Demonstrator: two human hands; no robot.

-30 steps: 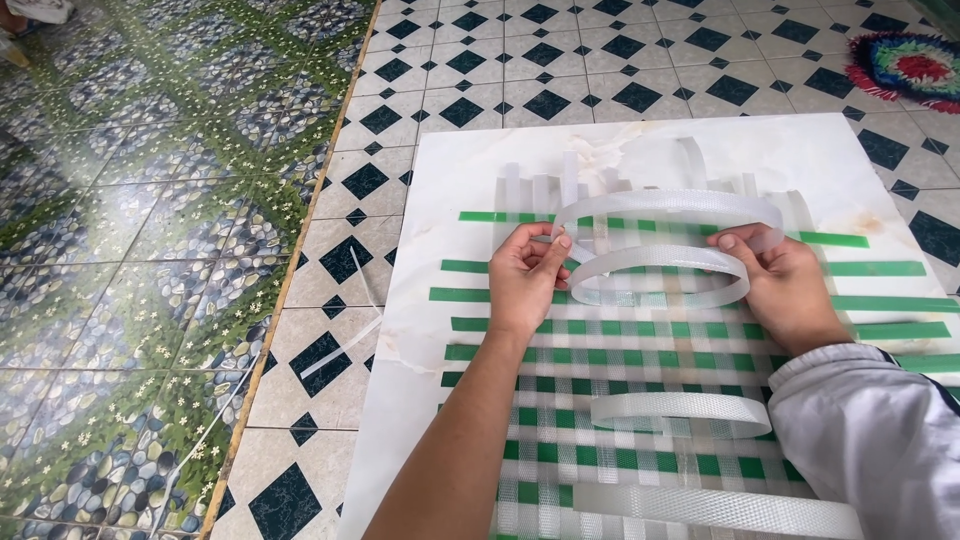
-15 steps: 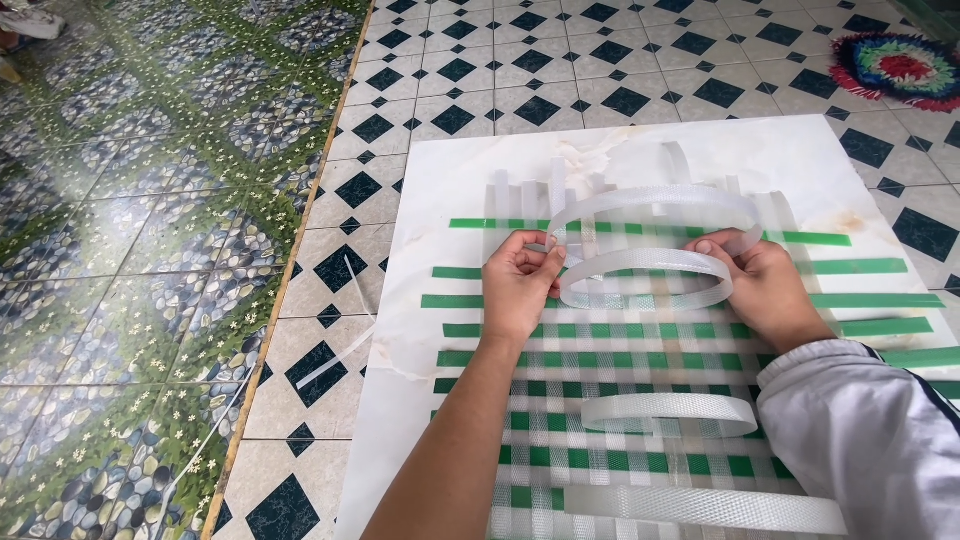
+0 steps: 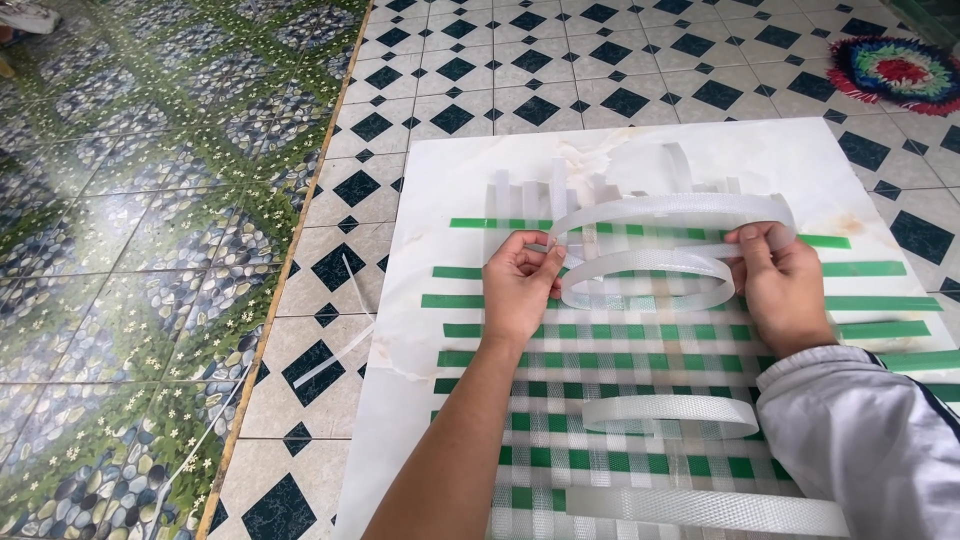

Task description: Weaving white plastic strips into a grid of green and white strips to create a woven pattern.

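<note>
On the white board (image 3: 440, 180) lying on the tiled floor, both hands pinched a looped translucent strap (image 3: 650, 270) over the green-and-clear weave (image 3: 620, 400): left hand (image 3: 520, 285) gripping its left bend, right hand (image 3: 785, 285) its right. Threading it flat across the green strips seemed next.

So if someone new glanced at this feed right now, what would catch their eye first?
Probably the woven mat of green and translucent white plastic strips, lying on a white marble-look board in the centre. Above it, the left hand and the right hand hold a curling translucent white strap between them. Around the board lies a black-and-white diamond-tiled floor, with a bright round multicoloured rug at top right.
</note>
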